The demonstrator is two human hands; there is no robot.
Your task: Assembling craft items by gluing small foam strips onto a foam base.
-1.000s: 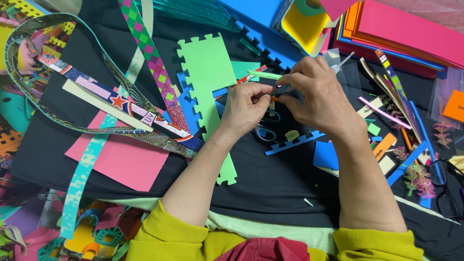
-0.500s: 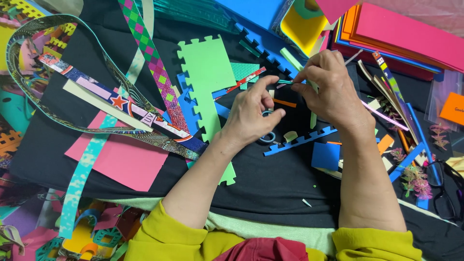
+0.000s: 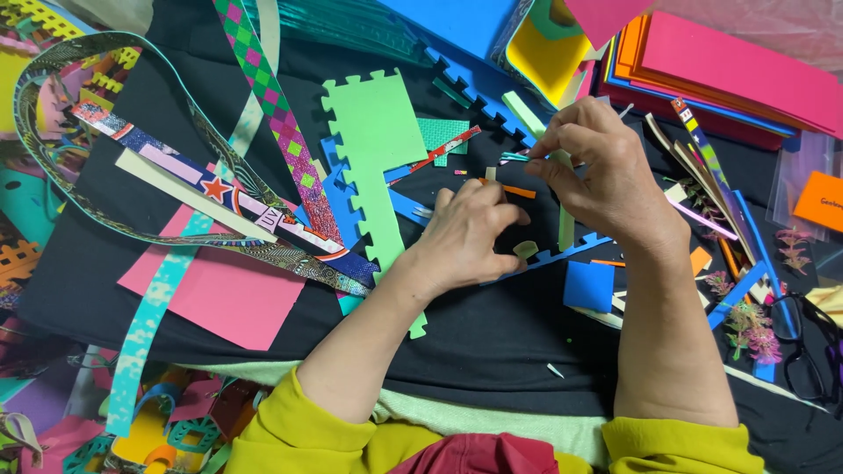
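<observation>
Left hand (image 3: 470,237) resting palm-down near the middle of the tabletop (image 3: 492,338), fingers curled loosely beside a small pale green foam scrap (image 3: 525,249); whether anything is pinched inside that hand, impossible to tell. Right hand (image 3: 606,171) raised just above and to the right of it, thumb and forefinger pinching the upper end of a narrow light green foam strip (image 3: 566,226) that hangs down toward the black cloth. Short orange sliver (image 3: 518,190) lying between the two hands.

Crowded all round. Directly left of the left hand, a tall light green foam piece with toothed edges (image 3: 379,167), overlapping blue toothed foam strips (image 3: 351,206). Another blue toothed strip (image 3: 562,254) running just under both hands, with a blue foam square (image 3: 588,285) below the right wrist. Farther left, a pink sheet (image 3: 224,294), a checked pink-and-green ribbon (image 3: 277,114), a patterned band with a red star (image 3: 215,189) and a long looping patterned strap (image 3: 53,140). Toward the far edge, a large blue foam sheet (image 3: 465,26) and a yellow tray (image 3: 544,53); at the far right corner, a stack of pink and orange sheets (image 3: 729,70). Along the right edge, thin coloured strips (image 3: 702,175), small dried flower sprigs (image 3: 751,325) and black spectacles (image 3: 803,338). Yellow sleeves (image 3: 316,434) at the near edge.
</observation>
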